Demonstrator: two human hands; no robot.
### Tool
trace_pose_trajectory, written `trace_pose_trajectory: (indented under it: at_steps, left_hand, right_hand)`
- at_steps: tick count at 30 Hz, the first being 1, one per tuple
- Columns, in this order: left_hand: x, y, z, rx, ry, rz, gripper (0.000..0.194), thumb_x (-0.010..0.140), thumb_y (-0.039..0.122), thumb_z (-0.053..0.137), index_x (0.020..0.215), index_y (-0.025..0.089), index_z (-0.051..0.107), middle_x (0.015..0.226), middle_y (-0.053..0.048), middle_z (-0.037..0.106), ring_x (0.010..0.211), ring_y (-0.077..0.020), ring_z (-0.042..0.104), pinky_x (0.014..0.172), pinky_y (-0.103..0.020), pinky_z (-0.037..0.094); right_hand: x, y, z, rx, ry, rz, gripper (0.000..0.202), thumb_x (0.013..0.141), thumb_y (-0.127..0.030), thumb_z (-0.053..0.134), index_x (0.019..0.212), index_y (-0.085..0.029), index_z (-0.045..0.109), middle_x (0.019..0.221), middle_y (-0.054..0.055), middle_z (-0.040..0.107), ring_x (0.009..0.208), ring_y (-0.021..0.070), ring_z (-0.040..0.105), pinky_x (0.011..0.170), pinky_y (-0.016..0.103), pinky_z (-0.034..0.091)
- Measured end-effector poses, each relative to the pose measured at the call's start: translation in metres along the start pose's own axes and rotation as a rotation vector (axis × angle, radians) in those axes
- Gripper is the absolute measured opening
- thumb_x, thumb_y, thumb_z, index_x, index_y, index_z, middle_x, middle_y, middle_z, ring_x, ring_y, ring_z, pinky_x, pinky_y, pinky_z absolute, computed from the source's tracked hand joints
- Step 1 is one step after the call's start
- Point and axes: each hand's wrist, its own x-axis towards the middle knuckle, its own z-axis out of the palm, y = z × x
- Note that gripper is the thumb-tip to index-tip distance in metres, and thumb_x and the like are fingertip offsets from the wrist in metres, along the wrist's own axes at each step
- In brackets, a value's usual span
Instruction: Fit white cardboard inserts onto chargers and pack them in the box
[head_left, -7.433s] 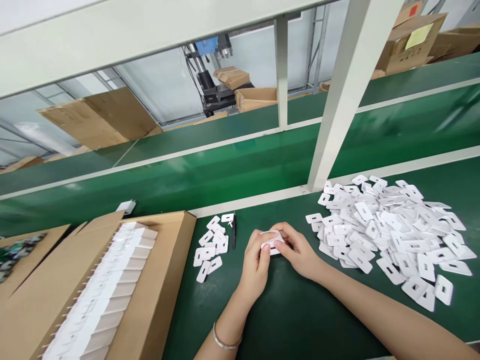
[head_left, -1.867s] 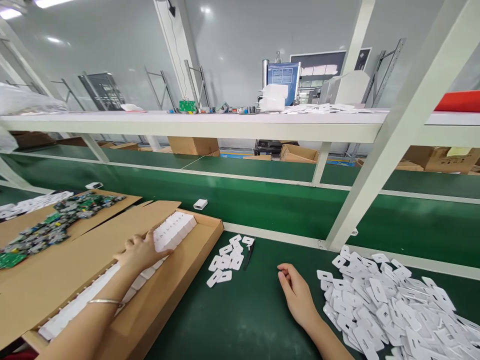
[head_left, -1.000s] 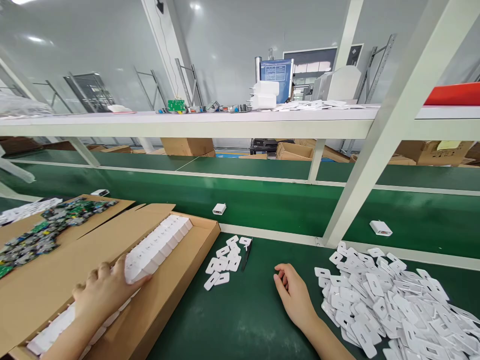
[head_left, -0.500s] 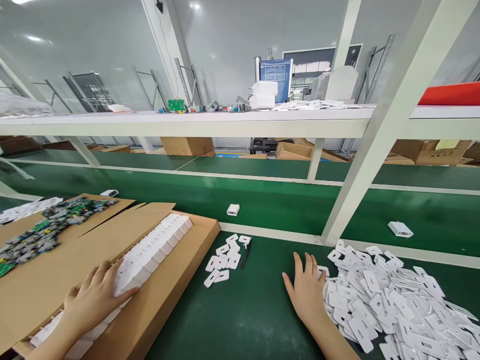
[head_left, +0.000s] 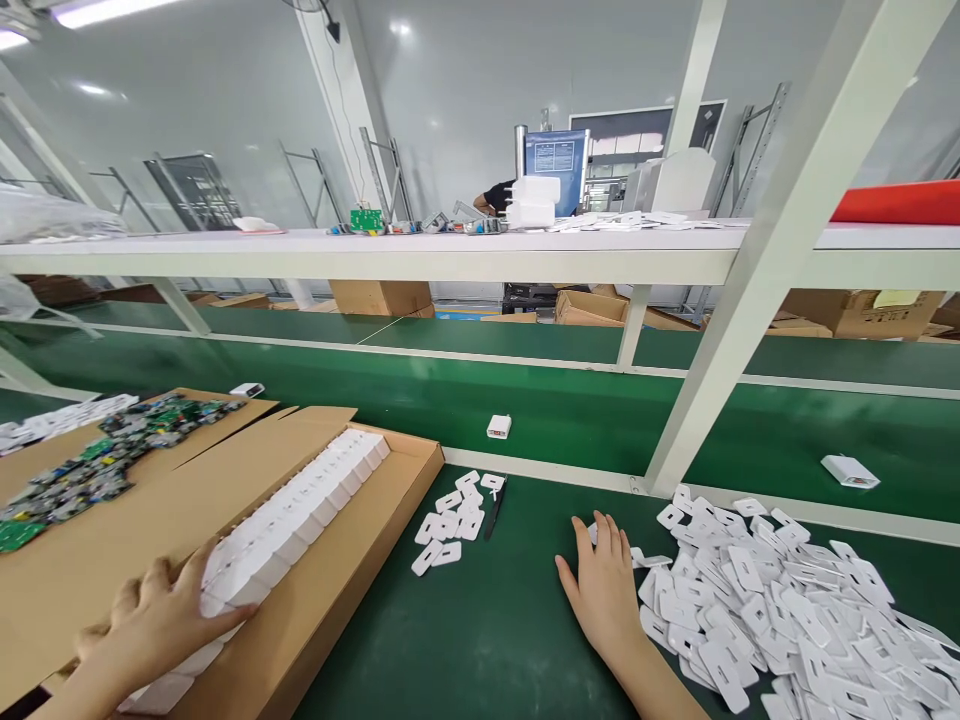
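My left hand (head_left: 154, 620) reaches over the row of white housings (head_left: 300, 510) in the cardboard tray (head_left: 375, 535), its thumb on the near side of the row and its fingers on the far side. My right hand (head_left: 600, 585) lies palm down on the green table with its fingers spread, over a white plate (head_left: 593, 533) that is partly hidden under the fingertips. Right beside it is a large pile of white plates (head_left: 795, 610). Between the hands lies a smaller group of white plates (head_left: 448, 525) with black tweezers (head_left: 495, 510) at its right.
Circuit boards (head_left: 112, 460) lie on cardboard at the left. White housings (head_left: 499, 427) ride on the green belt (head_left: 420, 395) behind the table. A slanted white post (head_left: 757, 300) rises to a shelf (head_left: 450, 262). Behind the shelf, part of a person (head_left: 497, 197) shows.
My left hand has slid down and left along the row. My right hand has shifted slightly left with a plate beneath its fingers. The housings on the belt have moved right. A person has appeared behind the shelf.
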Motion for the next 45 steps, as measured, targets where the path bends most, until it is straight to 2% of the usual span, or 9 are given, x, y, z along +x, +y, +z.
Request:
trace_pose_trajectory:
  at_steps: [8, 12, 17, 21, 26, 30, 37, 41, 45]
  left_hand:
    - [-0.011, 0.016, -0.017, 0.146, -0.026, -0.012, 0.093, 0.082, 0.071, 0.046, 0.167, 0.042, 0.023, 0.161, -0.010, 0.055, 0.152, -0.0397, 0.040, 0.110, -0.057, 0.033]
    - [-0.017, 0.062, -0.053, 0.221, 0.098, 0.073, 0.077, 0.094, 0.062, 0.046, 0.164, 0.031, 0.036, 0.171, -0.013, 0.038, 0.159, -0.0362, 0.030, 0.115, -0.061, 0.032]
    - [-0.028, 0.180, -0.104, -0.029, 0.492, 0.477, 0.057, 0.100, 0.045, 0.050, 0.145, 0.012, 0.060, 0.157, -0.026, 0.051, 0.147, -0.0426, 0.045, 0.118, -0.059, 0.038]
    - [-0.031, 0.300, -0.112, -0.305, 0.326, 0.890, 0.045, 0.103, 0.035, 0.050, 0.144, 0.020, 0.061, 0.155, -0.019, 0.053, 0.146, -0.0361, 0.047, 0.119, -0.053, 0.042]
    - [-0.029, 0.440, -0.093, -0.367, 0.122, 0.862, 0.052, 0.107, 0.026, 0.036, 0.157, 0.020, 0.048, 0.164, -0.023, 0.042, 0.142, -0.0388, 0.052, 0.110, -0.056, 0.049]
    - [-0.029, 0.504, -0.080, -0.411, 0.022, 0.998, 0.056, 0.109, 0.039, 0.034, 0.164, 0.028, 0.038, 0.174, -0.015, 0.029, 0.154, -0.0385, 0.036, 0.119, -0.058, 0.040]
    - [-0.032, 0.522, -0.073, -0.575, -0.154, 1.084, 0.052, 0.108, 0.038, 0.041, 0.158, 0.027, 0.050, 0.154, -0.018, 0.051, 0.144, -0.0367, 0.042, 0.123, -0.057, 0.033]
    - [-0.029, 0.512, -0.078, -0.814, -0.258, 0.930, 0.049, 0.107, 0.042, 0.045, 0.147, 0.020, 0.062, 0.135, -0.020, 0.059, 0.137, -0.0381, 0.047, 0.122, -0.059, 0.032]
    - [-0.041, 0.487, -0.080, -1.159, -0.453, 0.746, 0.056, 0.108, 0.052, 0.033, 0.150, 0.020, 0.054, 0.121, -0.016, 0.065, 0.114, -0.0314, 0.064, 0.104, -0.051, 0.052]
  right_hand:
    - [0.003, -0.003, -0.007, 0.209, -0.056, -0.139, 0.037, 0.102, -0.026, 0.050, 0.135, -0.018, 0.062, 0.139, 0.017, 0.063, 0.130, 0.0319, 0.062, 0.109, 0.050, 0.054]
    - [0.003, -0.013, -0.008, 0.146, -0.006, -0.096, 0.037, 0.100, -0.025, 0.054, 0.135, -0.017, 0.063, 0.138, 0.018, 0.064, 0.135, 0.0368, 0.058, 0.116, 0.060, 0.045]
    - [0.004, -0.008, -0.004, 0.159, -0.021, -0.103, 0.028, 0.099, -0.017, 0.054, 0.124, -0.017, 0.067, 0.131, 0.017, 0.068, 0.123, 0.0334, 0.066, 0.102, 0.050, 0.057]
    - [0.010, -0.002, -0.003, 0.245, -0.038, -0.203, 0.041, 0.090, 0.006, 0.044, 0.113, -0.017, 0.068, 0.126, 0.012, 0.070, 0.118, 0.0248, 0.068, 0.099, 0.039, 0.058]
    - [0.014, -0.011, -0.007, 0.133, 0.046, -0.075, 0.039, 0.090, -0.001, 0.053, 0.123, -0.018, 0.065, 0.129, 0.014, 0.066, 0.121, 0.0307, 0.063, 0.098, 0.044, 0.056]
    - [0.012, -0.015, -0.006, 0.042, 0.039, 0.032, 0.030, 0.093, -0.014, 0.063, 0.122, -0.020, 0.064, 0.113, 0.013, 0.065, 0.101, 0.0309, 0.062, 0.084, 0.045, 0.054]
    - [0.013, -0.013, 0.004, -0.058, 0.006, 0.015, 0.031, 0.091, -0.003, 0.059, 0.114, -0.021, 0.066, 0.099, 0.009, 0.065, 0.088, 0.0269, 0.062, 0.074, 0.040, 0.051]
    - [0.015, -0.013, -0.001, -0.025, 0.014, 0.001, 0.025, 0.094, -0.004, 0.059, 0.110, -0.021, 0.066, 0.098, 0.008, 0.066, 0.086, 0.0252, 0.063, 0.073, 0.038, 0.052]
    - [0.017, -0.011, -0.007, 0.056, 0.024, -0.039, 0.018, 0.098, -0.006, 0.057, 0.104, -0.020, 0.066, 0.093, 0.006, 0.068, 0.084, 0.0235, 0.065, 0.072, 0.036, 0.051]
